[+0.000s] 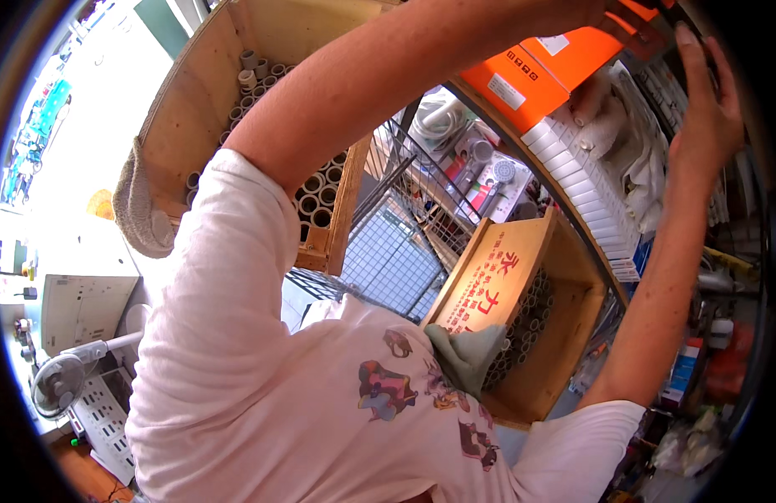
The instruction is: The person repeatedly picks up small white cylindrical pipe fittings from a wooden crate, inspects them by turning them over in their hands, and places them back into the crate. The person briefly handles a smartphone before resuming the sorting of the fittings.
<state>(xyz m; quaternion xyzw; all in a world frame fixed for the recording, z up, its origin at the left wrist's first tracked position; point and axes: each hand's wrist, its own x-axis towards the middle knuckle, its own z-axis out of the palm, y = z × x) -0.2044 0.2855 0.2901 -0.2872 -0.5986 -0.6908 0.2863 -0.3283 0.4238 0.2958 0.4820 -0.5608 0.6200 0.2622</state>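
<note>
At the upper right, both arms are raised to a shelf. My left hand (633, 30) is at the orange cardboard boxes (531, 82), its fingers spread and partly lost in the dark rim of the picture. Just below and right of it is my right hand (708, 119), fingers pointing up and somewhat apart beside something dark. Whether either hand grips anything cannot be made out. Under the orange boxes lies a row of small white boxes (573, 182), with white cloth gloves or rags (614, 135) beside them.
A wooden bin (196, 104) of short pale tubes stands behind my left arm, a knitted glove (136, 207) on its edge. A second wooden box (570, 327) of tubes has red writing and a grey-green cloth (469, 352). Between them are wire racks (394, 251) and shower heads (504, 171). A fan (59, 383) stands lower left.
</note>
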